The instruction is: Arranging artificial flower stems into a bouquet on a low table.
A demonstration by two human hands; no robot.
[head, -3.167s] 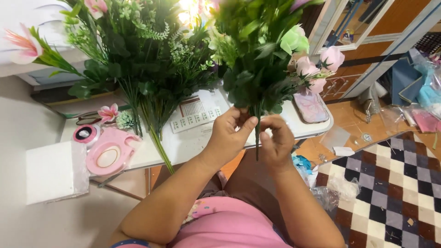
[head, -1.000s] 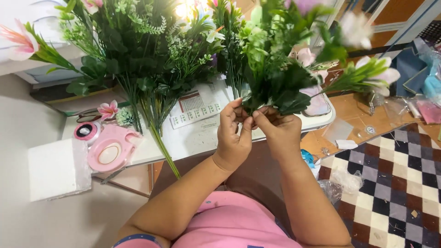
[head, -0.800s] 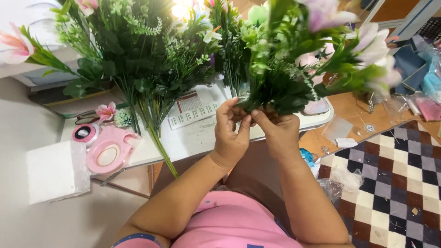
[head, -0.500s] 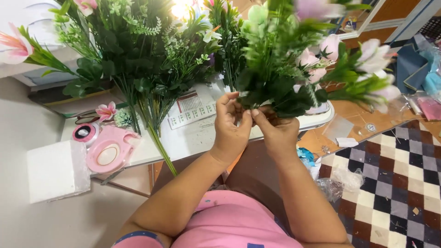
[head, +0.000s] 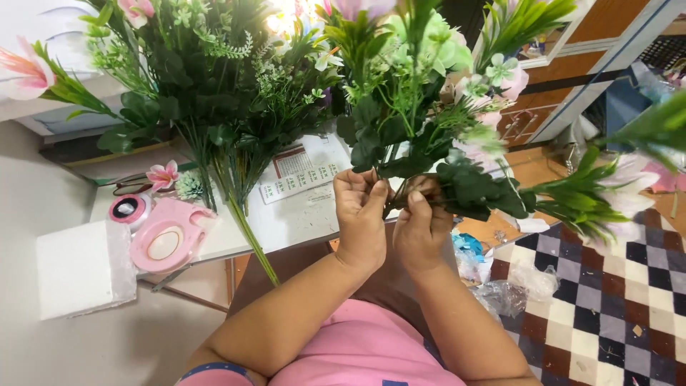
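While both fists meet at centre frame, the left hand [head: 359,214] and right hand [head: 420,225] pinch the stems of a flower bunch [head: 421,121], which fans toward twelve o'clock. A pink tape dispenser [head: 168,243] lies on the table [head: 300,221] at nine o'clock.

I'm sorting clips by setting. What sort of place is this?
Probably a home craft corner for flower arranging: both hands, left hand and right hand, hold a flower bunch over a small white table, beside a pink tape dispenser.
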